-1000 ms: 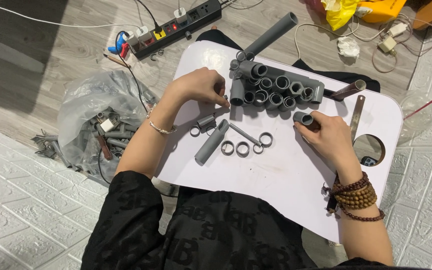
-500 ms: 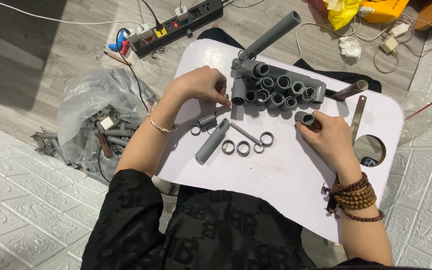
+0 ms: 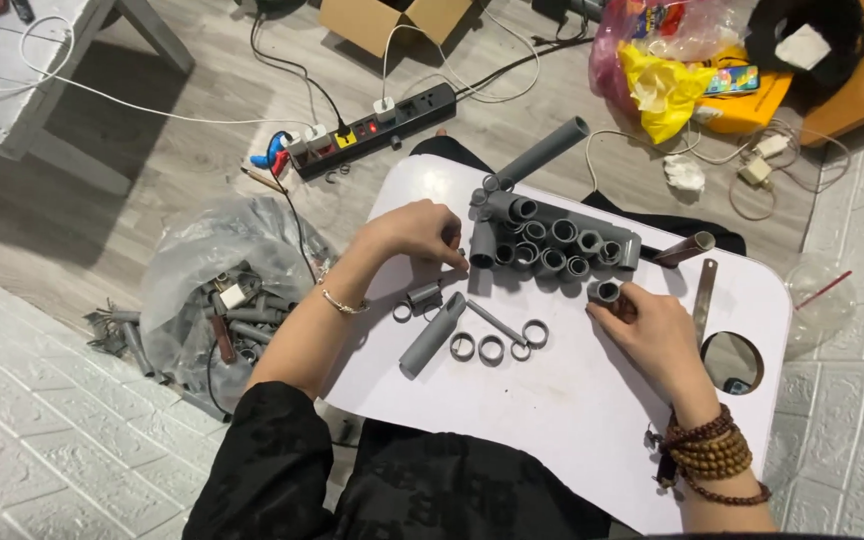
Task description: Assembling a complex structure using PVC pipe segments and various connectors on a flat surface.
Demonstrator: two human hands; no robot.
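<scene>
**Grey pipe pieces handled on a white lap table**

A short grey plastic pipe coupling [image 3: 605, 291] is held in the right hand [image 3: 652, 335], the fingers closed around it with its open end facing up. It sits just at 5 o'clock of a packed cluster of grey plastic pipe fittings [image 3: 550, 245] standing on end on the white rounded lap table [image 3: 572, 410]. The left hand [image 3: 417, 232] is curled loosely at 9 o'clock of that cluster, fingertips touching an upright grey fitting [image 3: 482, 245] at its edge; whether anything is pinched there cannot be told.

Between the hands, a longer grey plastic tube [image 3: 430, 335] lies slanted on the table, with a thin grey rod [image 3: 497, 322] just at its 3 o'clock. Several flat grey plastic rings [image 3: 492, 348] are spread at 5 o'clock of the tube. A small grey socket piece [image 3: 422, 296] lies just below the left hand.

A long grey pipe [image 3: 544, 150] projects past the table's far edge at 12 o'clock of the cluster. A flat metal ruler [image 3: 702, 300] lies at 1 o'clock of the right hand, beside a round hole in the table [image 3: 732, 362]. A brown beaded bracelet [image 3: 712, 458] is worn on the right wrist. On the floor at 9 o'clock of the table, a clear plastic bag of grey pipe parts [image 3: 222, 300] is seen, and a black power strip [image 3: 372, 130] lies at 11 o'clock
</scene>
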